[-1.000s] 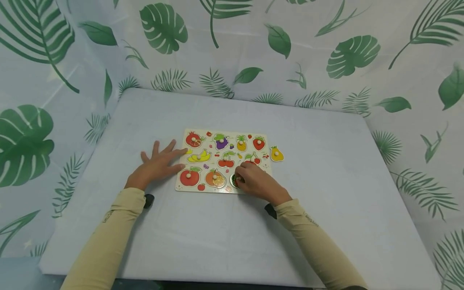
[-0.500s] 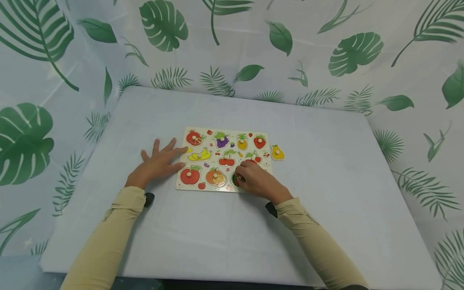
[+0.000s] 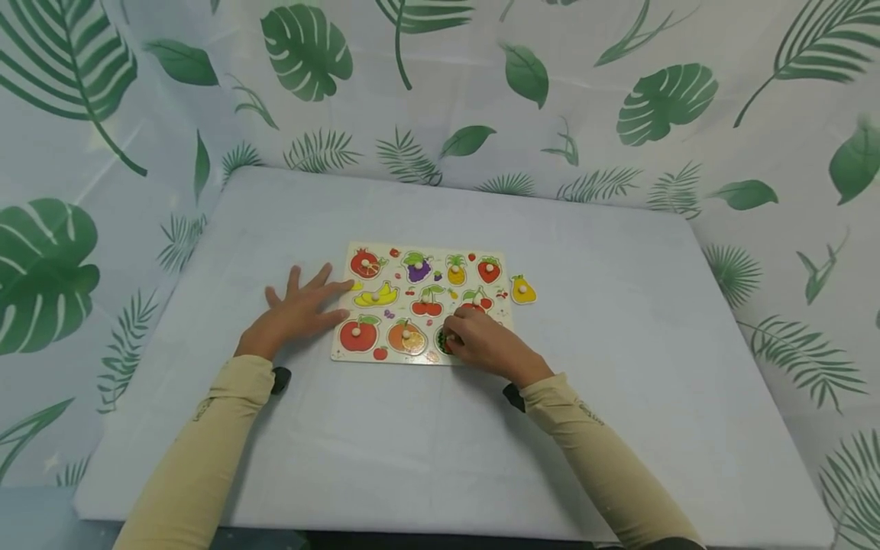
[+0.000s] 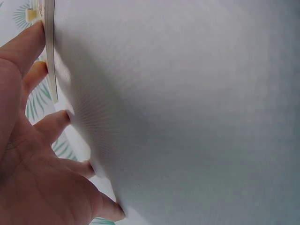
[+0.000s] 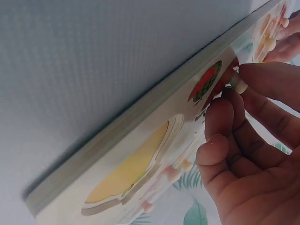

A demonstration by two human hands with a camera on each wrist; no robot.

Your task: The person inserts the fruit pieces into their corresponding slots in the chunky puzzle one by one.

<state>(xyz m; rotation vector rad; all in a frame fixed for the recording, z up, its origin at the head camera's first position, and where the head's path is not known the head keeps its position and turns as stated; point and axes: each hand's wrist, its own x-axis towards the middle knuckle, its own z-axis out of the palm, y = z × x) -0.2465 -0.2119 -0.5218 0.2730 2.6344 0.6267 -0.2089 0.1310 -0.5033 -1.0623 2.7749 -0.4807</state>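
A wooden fruit puzzle board lies flat on the table. My left hand rests with spread fingers at its left side, thumb and index finger touching the board's edge. In the left wrist view the other fingertips of the left hand press on the cloth. With thumb and fingers, my right hand pinches the small knob of the watermelon piece at the board's lower right. That hand covers most of this piece in the head view. A pear piece lies loose just right of the board.
Several knobbed fruit pieces sit in the board, among them an apple, an orange and bananas. A yellow pear-shaped recess shows in the right wrist view. White cloth covers the table; leaf-print curtains stand behind.
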